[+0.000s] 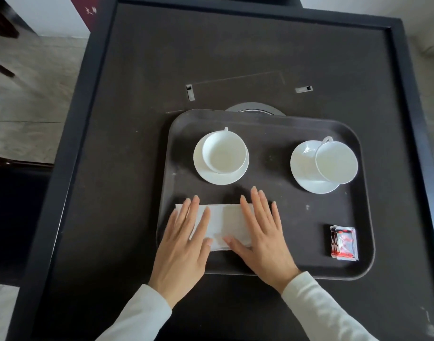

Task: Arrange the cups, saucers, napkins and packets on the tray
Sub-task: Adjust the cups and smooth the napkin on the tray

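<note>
A dark brown tray [267, 126] lies on the black table. On its far left a white cup [223, 153] stands on a white saucer [218, 179]. On the far right a second white cup [336, 162] sits off-centre on its saucer [302, 168]. White napkins [225, 223] lie at the tray's near left. My left hand [184, 244] and my right hand [260, 232] rest flat on the napkins with straight fingers. A small stack of red and white packets [343, 242] lies at the tray's near right corner.
The black table [137, 94] has a raised rim. A round metal-ringed inset [255, 110] peeks out behind the tray. Two small slots [190, 92] [303, 89] sit farther back. A dark chair [14, 217] stands to the left.
</note>
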`<state>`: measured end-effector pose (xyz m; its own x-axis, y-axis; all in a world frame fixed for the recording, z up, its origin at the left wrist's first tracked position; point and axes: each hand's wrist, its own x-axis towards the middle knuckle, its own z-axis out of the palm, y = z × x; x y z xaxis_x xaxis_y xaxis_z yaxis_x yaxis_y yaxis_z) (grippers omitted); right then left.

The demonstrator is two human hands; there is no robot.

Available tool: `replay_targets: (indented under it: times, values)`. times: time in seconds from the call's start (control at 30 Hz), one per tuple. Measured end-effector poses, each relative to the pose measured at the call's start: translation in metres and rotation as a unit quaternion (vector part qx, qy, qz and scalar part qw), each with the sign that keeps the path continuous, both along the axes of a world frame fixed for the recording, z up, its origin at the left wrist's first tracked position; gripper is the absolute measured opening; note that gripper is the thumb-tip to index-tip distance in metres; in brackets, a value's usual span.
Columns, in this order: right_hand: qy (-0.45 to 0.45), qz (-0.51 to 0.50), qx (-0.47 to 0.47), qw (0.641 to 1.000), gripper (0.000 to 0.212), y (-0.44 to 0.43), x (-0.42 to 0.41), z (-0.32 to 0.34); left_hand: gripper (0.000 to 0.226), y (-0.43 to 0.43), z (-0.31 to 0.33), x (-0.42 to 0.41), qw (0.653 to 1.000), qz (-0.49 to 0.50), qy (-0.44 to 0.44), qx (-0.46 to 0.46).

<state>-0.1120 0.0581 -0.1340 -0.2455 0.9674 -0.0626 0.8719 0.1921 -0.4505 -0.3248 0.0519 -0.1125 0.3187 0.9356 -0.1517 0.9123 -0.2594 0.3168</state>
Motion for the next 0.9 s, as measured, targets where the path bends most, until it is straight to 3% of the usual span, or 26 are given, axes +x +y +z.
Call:
replay_targets:
  times: [0.1, 0.2, 0.43, 0.57, 0.9]
  values:
    - [0.079, 0.05, 0.066, 0.993, 0.045, -0.007, 0.026, 0.005, 0.038, 0.0, 0.002, -0.012, 0.997, -0.025, -0.055, 0.046]
    - [0.076, 0.05, 0.037, 0.995, 0.027, -0.013, 0.041, 0.01, 0.025, -0.001, 0.006, -0.024, 0.998, -0.025, -0.044, 0.03]
    - [0.066, 0.055, 0.02, 0.996, 0.017, -0.007, 0.05, 0.01, 0.029, 0.002, 0.021, -0.026, 1.0, -0.007, 0.001, -0.003]
    - [0.075, 0.061, 0.012, 0.995, 0.01, -0.006, 0.049, 0.01, 0.017, 0.002, 0.025, -0.026, 1.0, 0.0, -0.006, -0.025]
    - [0.072, 0.076, -0.011, 0.994, 0.007, -0.013, 0.052, 0.014, 0.023, -0.011, 0.019, -0.035, 1.0, -0.001, -0.021, -0.019]
